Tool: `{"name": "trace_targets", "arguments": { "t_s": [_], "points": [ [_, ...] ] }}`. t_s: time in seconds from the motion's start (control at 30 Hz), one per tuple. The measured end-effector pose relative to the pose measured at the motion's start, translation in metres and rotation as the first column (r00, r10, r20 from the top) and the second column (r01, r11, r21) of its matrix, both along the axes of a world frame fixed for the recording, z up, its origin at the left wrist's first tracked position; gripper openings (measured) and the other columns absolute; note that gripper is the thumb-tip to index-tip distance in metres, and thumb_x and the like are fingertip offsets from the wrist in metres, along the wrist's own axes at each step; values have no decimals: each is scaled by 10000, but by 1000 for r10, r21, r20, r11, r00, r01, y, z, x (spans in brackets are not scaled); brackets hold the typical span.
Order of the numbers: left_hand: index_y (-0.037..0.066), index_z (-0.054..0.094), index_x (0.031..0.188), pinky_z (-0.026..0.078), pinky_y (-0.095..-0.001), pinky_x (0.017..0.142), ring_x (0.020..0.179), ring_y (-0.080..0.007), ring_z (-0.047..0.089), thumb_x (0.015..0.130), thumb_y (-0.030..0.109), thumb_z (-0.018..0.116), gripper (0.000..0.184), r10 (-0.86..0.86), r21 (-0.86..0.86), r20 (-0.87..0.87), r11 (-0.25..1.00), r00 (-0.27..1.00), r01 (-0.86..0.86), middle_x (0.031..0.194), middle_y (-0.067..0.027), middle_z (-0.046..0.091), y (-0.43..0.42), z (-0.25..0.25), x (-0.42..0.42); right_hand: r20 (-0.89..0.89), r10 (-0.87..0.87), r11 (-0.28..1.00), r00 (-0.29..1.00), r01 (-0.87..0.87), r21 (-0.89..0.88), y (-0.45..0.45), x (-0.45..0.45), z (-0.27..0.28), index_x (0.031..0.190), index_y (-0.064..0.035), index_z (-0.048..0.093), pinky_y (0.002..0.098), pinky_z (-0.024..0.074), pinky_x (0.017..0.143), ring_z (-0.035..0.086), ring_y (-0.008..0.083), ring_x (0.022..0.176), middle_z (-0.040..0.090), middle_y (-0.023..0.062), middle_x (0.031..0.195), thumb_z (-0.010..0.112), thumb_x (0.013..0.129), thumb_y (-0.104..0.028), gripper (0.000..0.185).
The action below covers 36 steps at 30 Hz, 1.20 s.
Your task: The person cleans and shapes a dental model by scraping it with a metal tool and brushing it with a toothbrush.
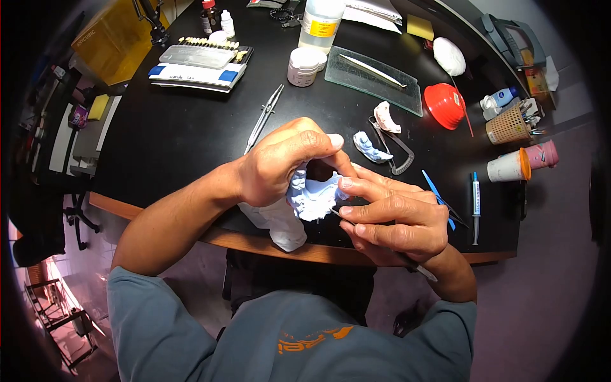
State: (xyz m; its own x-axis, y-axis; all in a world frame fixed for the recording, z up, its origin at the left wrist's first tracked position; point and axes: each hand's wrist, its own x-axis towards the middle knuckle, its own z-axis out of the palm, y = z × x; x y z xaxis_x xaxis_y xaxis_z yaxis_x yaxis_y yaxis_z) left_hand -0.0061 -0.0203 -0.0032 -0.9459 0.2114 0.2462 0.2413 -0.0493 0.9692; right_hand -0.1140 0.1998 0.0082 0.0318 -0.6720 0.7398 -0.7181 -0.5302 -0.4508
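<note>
A pale blue dental cast (313,198) is held over the table's front edge, its row of teeth showing on the left side. My left hand (283,162) is closed round the cast's left and far side, with the thumb on top. My right hand (401,219) pinches a thin metal tool (417,267), whose tip meets the cast's lower right edge; its upper fingertips also touch the cast. Below my left hand lies a crumpled white cloth (287,230). Just beyond my hands are a blue-and-white cast piece (371,148) and a pinkish cast piece (386,117) beside a grey metal frame (403,159).
Metal tweezers (265,118) lie left of centre. At the back are a shade guide box (197,75), jars (303,67), a bottle (321,25) and a glass slab (372,79). To the right are a red bowl (444,105), cups (507,167), a syringe (476,204) and blue-handled tweezers (439,192).
</note>
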Motion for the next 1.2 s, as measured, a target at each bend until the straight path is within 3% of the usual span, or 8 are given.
{"name": "trace_targets", "arguments": {
  "t_s": [0.13,0.3,0.47,0.67,0.77,0.97,1.07,1.2],
  "points": [
    [-92,624,1281,562,-397,839,890,-318,718,1026,67,570,306,84,-188,-510,960,856,-206,1027,-203,757,-7,-48,-8,27,8,999,1000,-9,35,-1,0,3,846,21,769,552,643,947,796,399,1027,790,175,886,868,778,36,121],
    [-57,582,1359,552,-426,818,893,-315,695,925,9,701,455,96,-201,-715,921,692,-334,1053,-134,764,-6,-50,-11,37,71,993,997,-75,95,4,-3,0,975,-13,767,624,579,1024,760,440,1117,801,202,1003,892,790,66,237],
    [-50,593,1339,542,-432,818,895,-317,685,916,20,706,443,67,-250,-743,895,666,-369,1053,-119,770,-7,-41,-8,2,23,999,1000,-23,45,-2,1,0,848,18,774,538,652,932,803,379,1005,796,181,887,883,776,20,131],
    [-48,600,1320,540,-434,816,896,-317,686,912,25,709,429,42,-292,-730,883,682,-367,1052,-114,772,-9,-37,-7,-28,24,997,999,-22,69,-1,0,1,851,3,778,522,654,927,806,368,1001,801,182,900,882,769,15,133],
    [-50,599,1319,539,-435,814,894,-321,687,913,30,711,428,40,-288,-726,889,687,-356,1049,-117,772,-9,-40,-8,-32,78,993,996,-75,92,2,-4,-1,951,-1,765,612,603,989,773,429,1091,804,209,1007,883,786,65,214],
    [-51,588,1332,536,-441,806,890,-333,688,905,19,716,451,-24,-361,-703,873,711,-328,1043,-123,772,-11,-25,-1,6,87,989,996,-87,124,4,-2,-2,946,-1,767,589,611,977,790,411,1049,804,212,998,872,771,86,222],
    [-51,586,1338,536,-441,802,885,-336,686,901,9,714,459,-34,-368,-706,871,707,-326,1043,-125,771,-11,-26,-1,-11,34,996,999,-33,78,-2,1,-1,825,0,778,494,660,916,815,330,946,803,165,891,850,758,38,106],
    [-53,585,1346,537,-438,802,884,-333,685,904,5,710,463,-22,-356,-709,874,705,-331,1043,-125,768,-11,-26,-1,-5,44,997,999,-43,66,-2,1,-1,832,0,784,484,660,920,815,329,938,804,163,894,850,759,37,105]
  ]
}}
